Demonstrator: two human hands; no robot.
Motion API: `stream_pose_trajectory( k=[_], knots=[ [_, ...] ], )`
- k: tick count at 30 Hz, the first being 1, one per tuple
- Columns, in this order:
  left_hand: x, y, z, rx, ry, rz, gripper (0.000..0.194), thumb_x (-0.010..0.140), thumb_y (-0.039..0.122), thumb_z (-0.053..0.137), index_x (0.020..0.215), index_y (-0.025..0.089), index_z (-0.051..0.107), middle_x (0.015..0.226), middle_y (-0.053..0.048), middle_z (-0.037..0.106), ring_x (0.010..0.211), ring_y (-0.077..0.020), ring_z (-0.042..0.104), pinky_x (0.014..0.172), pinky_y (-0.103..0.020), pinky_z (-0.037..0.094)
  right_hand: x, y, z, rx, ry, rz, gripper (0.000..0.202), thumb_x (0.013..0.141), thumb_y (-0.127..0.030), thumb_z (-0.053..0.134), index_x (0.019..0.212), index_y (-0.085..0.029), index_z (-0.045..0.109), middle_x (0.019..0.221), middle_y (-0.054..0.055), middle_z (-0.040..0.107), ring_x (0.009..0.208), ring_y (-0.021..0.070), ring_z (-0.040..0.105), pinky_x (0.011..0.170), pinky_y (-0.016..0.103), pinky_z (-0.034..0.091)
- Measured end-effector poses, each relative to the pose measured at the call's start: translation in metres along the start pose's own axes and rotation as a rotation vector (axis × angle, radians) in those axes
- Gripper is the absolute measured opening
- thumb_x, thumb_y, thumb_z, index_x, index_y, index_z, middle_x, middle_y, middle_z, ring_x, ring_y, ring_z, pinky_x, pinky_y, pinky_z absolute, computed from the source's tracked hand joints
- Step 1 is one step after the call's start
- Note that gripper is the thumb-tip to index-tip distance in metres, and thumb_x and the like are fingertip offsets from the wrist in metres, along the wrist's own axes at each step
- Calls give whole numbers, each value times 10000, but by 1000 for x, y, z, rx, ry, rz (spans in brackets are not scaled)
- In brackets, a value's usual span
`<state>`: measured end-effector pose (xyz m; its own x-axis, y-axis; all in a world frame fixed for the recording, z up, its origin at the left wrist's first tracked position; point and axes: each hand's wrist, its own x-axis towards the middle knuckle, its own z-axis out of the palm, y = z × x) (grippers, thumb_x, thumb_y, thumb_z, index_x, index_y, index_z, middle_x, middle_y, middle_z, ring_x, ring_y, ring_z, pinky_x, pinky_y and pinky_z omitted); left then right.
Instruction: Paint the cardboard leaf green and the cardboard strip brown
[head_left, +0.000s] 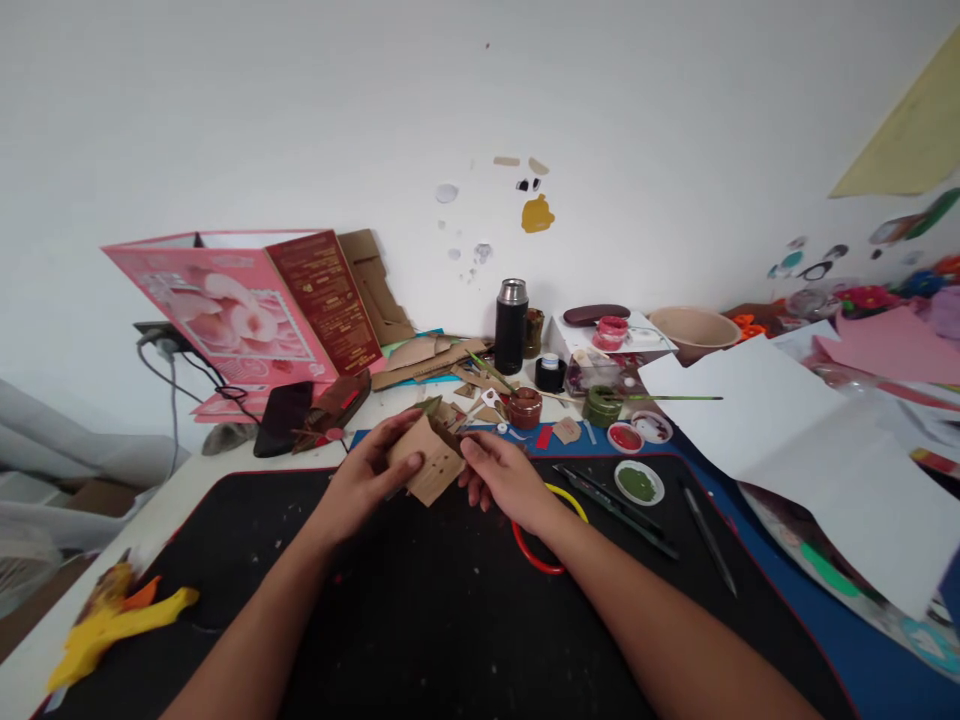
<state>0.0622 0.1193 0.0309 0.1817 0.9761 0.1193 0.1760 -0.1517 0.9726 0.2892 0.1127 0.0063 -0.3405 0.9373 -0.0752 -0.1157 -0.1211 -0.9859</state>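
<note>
A small cardboard box (429,462) with several dark holes in its front face is tilted above the far part of the black mat (420,620). My left hand (369,468) grips the box from the left, thumb across its front. On the other side, my right hand (501,474) has its fingertips closed at the box's right edge; what they pinch there is hidden. Below my right wrist lies a red and yellow ring (537,562), partly covered by the arm.
A yellow glue gun (120,622) lies at the left. Beyond the mat stand a black thermos (511,328), paint jars (525,408) and cardboard scraps. Dark tools (622,512), a green paint dish (639,483) and white paper (810,440) are at the right.
</note>
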Motion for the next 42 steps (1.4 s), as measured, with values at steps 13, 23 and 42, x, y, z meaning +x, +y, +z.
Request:
stream_pose_trajectory(
  k=[13,23,42],
  knots=[
    [-2,-2,10,86,76,82,648,870,564,775,1418,255,620,1433,-120,686,1339,-341,638,1150,-497,502,-1,7,3,-63,-76,45,484,947,-631,694,1101,-175,646,688,-36,643,475,99,568,414,199,397],
    [-2,-3,10,114,123,110,646,871,576,757,1419,263,615,1431,-116,687,1338,-346,633,1126,-500,516,-3,7,4,-116,-32,-3,532,939,-678,662,1131,-183,636,684,-49,624,449,98,547,392,201,374],
    [1,-13,8,-62,123,118,752,952,586,670,1594,280,426,1528,-161,616,1424,-348,578,1137,-522,500,-3,10,7,-120,18,-28,463,891,-661,689,827,-213,588,502,-76,538,403,109,493,400,218,353]
  ],
)
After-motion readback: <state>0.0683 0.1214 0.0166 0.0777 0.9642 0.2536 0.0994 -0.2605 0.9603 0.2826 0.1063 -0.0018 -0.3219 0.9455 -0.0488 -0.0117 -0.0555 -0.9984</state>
